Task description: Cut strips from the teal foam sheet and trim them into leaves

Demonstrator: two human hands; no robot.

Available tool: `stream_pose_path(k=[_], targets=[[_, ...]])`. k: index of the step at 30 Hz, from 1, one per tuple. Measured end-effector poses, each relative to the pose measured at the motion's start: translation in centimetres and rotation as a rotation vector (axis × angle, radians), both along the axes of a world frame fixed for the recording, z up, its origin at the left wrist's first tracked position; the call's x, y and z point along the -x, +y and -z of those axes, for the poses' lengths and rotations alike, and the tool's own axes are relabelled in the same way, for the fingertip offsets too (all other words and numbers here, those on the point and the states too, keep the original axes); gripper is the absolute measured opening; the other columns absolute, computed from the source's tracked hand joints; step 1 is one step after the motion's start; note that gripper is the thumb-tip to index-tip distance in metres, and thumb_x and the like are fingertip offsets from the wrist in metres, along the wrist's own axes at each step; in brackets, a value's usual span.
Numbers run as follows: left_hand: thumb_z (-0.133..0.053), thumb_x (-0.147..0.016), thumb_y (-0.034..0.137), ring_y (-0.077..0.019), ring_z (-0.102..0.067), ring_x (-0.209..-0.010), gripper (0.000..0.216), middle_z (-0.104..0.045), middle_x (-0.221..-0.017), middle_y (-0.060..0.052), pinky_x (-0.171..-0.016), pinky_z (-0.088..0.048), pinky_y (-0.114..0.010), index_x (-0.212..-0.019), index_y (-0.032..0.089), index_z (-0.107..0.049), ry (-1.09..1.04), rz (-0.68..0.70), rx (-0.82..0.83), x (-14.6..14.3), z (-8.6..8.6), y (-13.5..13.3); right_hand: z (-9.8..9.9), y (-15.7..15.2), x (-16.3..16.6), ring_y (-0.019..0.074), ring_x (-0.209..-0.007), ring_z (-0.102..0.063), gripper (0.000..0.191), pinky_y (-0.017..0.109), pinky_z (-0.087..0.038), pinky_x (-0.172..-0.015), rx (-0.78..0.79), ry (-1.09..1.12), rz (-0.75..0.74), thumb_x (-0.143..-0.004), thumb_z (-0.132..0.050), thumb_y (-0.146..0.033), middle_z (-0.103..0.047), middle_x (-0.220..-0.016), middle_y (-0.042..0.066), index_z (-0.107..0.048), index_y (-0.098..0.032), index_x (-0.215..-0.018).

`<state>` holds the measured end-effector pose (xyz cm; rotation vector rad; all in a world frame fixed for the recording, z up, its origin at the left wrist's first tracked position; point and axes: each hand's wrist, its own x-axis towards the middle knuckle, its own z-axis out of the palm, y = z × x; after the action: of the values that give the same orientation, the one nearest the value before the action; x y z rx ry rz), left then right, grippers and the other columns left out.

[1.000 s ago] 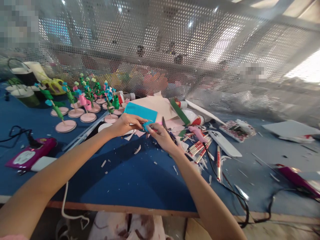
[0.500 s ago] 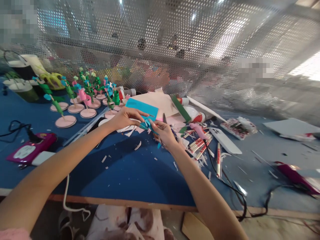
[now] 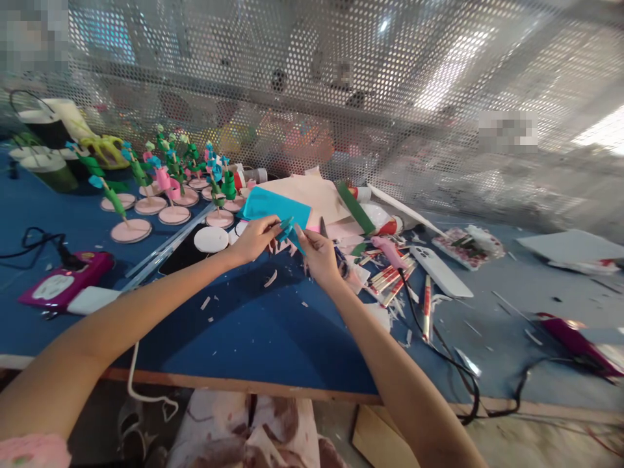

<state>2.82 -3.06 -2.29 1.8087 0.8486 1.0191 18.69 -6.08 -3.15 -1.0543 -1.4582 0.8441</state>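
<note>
Blue paper piece [image 3: 287, 227] — seen at the near edge of the blue sheet [image 3: 275, 203], pinched by the left hand [image 3: 257, 240] and right hand [image 3: 319, 255], fingertips closed. I note it appears nearer that sheet than half a second ago; I judge handling ongoing.

Between our left hand [image 3: 257, 240] and right hand [image 3: 320, 258] we hold matt blue paper [image 3: 288, 227]. Just beyond them, the sheet [image 3: 276, 204] is smooth paper. Right of our right hand, the glue gun [image 3: 389, 252] looks plastic and the phone [image 3: 442, 272] smooth. Left of our left hand, the power strip [image 3: 63, 283] is glossy plastic. Farther beyond, the screen [image 3: 302, 62] is perforated metal.
</note>
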Motion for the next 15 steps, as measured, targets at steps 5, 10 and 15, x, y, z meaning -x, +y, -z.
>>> stream_pose_path(k=[5, 10, 15], targets=[[-0.048, -0.080, 0.057, -0.0099, -0.054, -0.045, 0.041, -0.053, -0.055, 0.003, -0.046, -0.043, -0.021, -0.076, 0.016, -0.049, -0.025, -0.039, -0.011, 0.10, -0.01, -0.04, 0.16, -0.21, -0.05, 0.0055, -0.031, -0.030, 0.042, 0.021, -0.019, -0.032, 0.081, -0.001, -0.009, -0.068, -0.058, -0.061, -0.034, -0.041, -0.008, -0.053, -0.019, -0.067], [-0.051, -0.082, 0.050, -0.0091, -0.052, -0.048, 0.034, -0.051, -0.055, 0.004, -0.049, -0.041, -0.021, -0.078, 0.016, -0.049, -0.029, 0.012, -0.065, 0.03, 0.37, 0.07, 0.37, -0.27, -0.17, 0.0082, -0.030, -0.037, 0.039, 0.021, -0.026, -0.032, 0.096, -0.032, -0.042, -0.073, -0.056, -0.058, -0.040, -0.039, -0.007, -0.048, -0.021, -0.064], [-0.066, -0.072, 0.038, -0.0091, -0.054, -0.052, 0.030, -0.054, -0.061, 0.004, -0.053, -0.044, -0.022, -0.086, 0.015, -0.051, -0.040, 0.064, -0.014, 0.09, 0.14, 0.19, 0.38, -0.26, -0.19, 0.0099, -0.033, -0.042, 0.033, 0.022, -0.033, -0.034, 0.115, 0.001, -0.105, -0.077, -0.056, -0.052, -0.050, -0.044, -0.004, -0.046, -0.023, -0.065]])
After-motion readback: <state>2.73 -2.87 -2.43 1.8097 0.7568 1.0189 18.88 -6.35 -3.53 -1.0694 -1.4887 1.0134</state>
